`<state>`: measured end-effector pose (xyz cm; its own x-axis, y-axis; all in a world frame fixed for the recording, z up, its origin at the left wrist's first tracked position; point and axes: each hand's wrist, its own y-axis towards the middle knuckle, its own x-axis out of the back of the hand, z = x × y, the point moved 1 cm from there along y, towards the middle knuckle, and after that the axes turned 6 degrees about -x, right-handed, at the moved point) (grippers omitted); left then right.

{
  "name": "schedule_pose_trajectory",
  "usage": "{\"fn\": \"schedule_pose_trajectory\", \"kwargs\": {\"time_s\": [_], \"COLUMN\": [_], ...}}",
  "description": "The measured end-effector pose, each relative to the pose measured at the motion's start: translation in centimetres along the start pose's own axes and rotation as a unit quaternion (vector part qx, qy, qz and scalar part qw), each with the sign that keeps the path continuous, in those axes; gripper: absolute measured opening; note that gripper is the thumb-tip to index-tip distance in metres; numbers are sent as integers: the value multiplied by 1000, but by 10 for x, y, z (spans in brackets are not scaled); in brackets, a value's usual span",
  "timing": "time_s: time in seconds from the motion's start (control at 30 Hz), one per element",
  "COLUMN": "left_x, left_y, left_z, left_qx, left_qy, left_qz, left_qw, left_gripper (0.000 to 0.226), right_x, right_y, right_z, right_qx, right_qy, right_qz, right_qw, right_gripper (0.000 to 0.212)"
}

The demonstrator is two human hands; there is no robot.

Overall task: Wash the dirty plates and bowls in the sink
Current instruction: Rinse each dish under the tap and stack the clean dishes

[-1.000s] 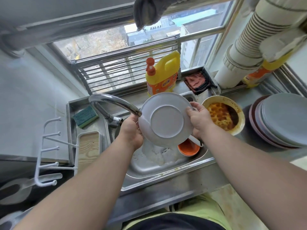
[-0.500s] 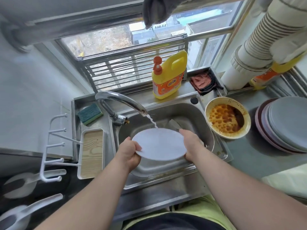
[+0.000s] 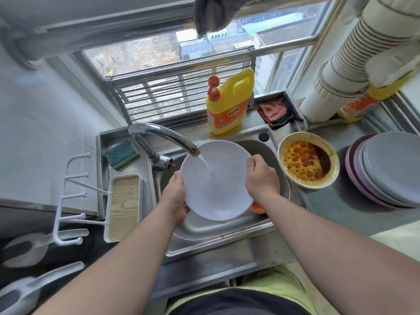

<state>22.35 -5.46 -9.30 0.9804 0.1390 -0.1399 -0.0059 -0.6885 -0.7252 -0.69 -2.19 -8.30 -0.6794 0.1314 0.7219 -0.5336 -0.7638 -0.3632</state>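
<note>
White plate (image 3: 218, 189), stiff, light, likely slick, is rinsing under the tap (image 3: 163, 138). Left hand (image 3: 176, 201) and right hand (image 3: 261, 178) are gripping opposite rims, fingers curled round each edge.

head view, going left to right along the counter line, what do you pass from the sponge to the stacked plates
Green sponge → faucet → left hand → white plate under the running water → right hand → dirty bowl with orange sauce → stack of plates.
</note>
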Motion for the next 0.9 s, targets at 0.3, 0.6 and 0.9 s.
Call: {"fn": "schedule_pose_trajectory", "kwargs": {"time_s": [0.3, 0.6, 0.9], "left_x": [-31, -48, -36], "left_y": [-2, 1, 7], "left_z": [-4, 1, 36], "left_qx": [21, -3, 74], "left_qy": [-78, -25, 20], "left_qz": [16, 0, -25], "left_qw": [997, 1000, 997], "left_gripper": [51, 38, 23], "right_x": [33, 46, 41], "right_y": [5, 10, 22], "right_z": [6, -12, -26], "right_qx": [104, -14, -134], "right_qy": [-15, 29, -24], "right_qz": [-93, -58, 66], "right_qw": [990, 998, 989], "right_gripper": [35, 37, 41]}}
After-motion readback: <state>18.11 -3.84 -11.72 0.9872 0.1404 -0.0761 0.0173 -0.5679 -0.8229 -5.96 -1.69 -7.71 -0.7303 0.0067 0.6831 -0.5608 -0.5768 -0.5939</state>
